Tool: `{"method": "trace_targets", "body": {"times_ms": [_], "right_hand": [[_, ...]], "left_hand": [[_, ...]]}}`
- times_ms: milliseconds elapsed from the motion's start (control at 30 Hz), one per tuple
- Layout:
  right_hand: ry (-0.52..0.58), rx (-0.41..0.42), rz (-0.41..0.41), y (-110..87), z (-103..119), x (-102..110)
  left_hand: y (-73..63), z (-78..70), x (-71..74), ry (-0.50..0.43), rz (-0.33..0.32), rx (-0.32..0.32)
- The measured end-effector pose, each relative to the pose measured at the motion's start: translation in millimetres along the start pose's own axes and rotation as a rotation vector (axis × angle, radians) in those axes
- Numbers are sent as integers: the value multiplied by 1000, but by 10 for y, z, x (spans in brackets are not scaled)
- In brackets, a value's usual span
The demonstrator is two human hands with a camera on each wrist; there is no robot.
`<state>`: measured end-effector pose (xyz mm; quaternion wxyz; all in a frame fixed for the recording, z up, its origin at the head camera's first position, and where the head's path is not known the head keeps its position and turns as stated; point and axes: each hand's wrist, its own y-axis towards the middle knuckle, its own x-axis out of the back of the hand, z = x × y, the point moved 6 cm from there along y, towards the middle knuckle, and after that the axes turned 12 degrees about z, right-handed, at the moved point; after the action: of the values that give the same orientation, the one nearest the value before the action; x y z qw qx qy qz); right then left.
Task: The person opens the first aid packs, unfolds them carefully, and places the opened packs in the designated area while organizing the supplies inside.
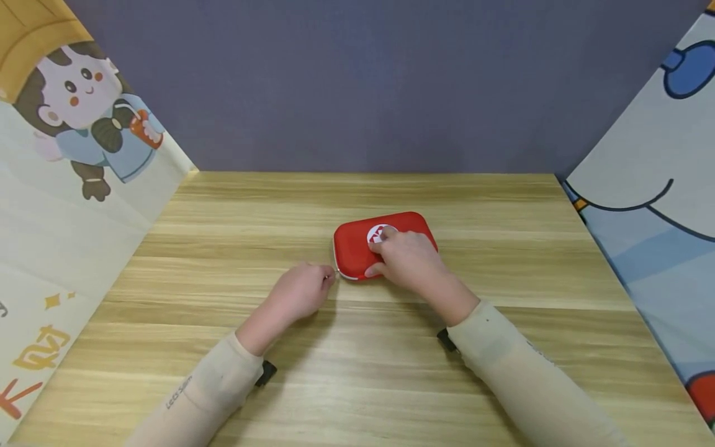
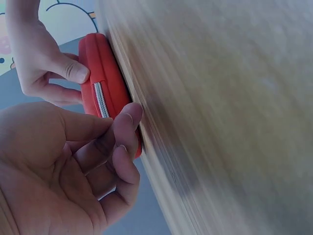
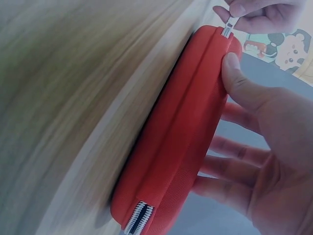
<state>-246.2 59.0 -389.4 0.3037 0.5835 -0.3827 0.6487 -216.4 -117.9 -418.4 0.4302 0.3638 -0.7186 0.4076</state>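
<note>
A red zippered case (image 1: 352, 245) with a round white emblem (image 1: 377, 234) lies flat on the wooden table. At its near left corner my left hand (image 1: 304, 288) pinches the silver zipper pull (image 3: 231, 23) between thumb and finger. My right hand (image 1: 410, 257) presses on the lid, with the thumb (image 3: 234, 73) against the near edge and the other fingers laid across the top. Silver zipper teeth (image 2: 101, 100) show along the left side. In the right wrist view, more teeth (image 3: 139, 218) at the other end have a dark gap between them.
The wooden table (image 1: 223, 236) extends around the case. A grey-blue panel (image 1: 357, 87) stands along its far edge. Cartoon-printed sheets flank it, one on the left (image 1: 61, 205) and one on the right (image 1: 665, 205).
</note>
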Motion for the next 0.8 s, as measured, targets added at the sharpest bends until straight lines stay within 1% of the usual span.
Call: {"method": "trace_targets", "body": {"times_ms": [100,267,333,433,533,667,733,800], "right_hand": [[3,-5,18,8,10,11],[-3,-16,37,15,10,3],[-10,-20,41,17,12,3],[-15,-23,48,25,19,4],[-6,-19,52,32,25,4],[-1,-14,49,33,25,7],[-6,-15,45,30,25,9],[-14,-14,42,31,28,4]], "left_hand": [[-13,-16,0,-19,1,-37],[-28,-95,-31,-47,47,-132],[-24,-130,-47,-46,59,-151],[-7,-187,-69,-45,70,-156],[17,-260,-84,-18,71,-165],[34,-339,-73,24,50,-169],[34,-342,-67,20,58,-150],[34,-319,-61,4,79,-117]]}}
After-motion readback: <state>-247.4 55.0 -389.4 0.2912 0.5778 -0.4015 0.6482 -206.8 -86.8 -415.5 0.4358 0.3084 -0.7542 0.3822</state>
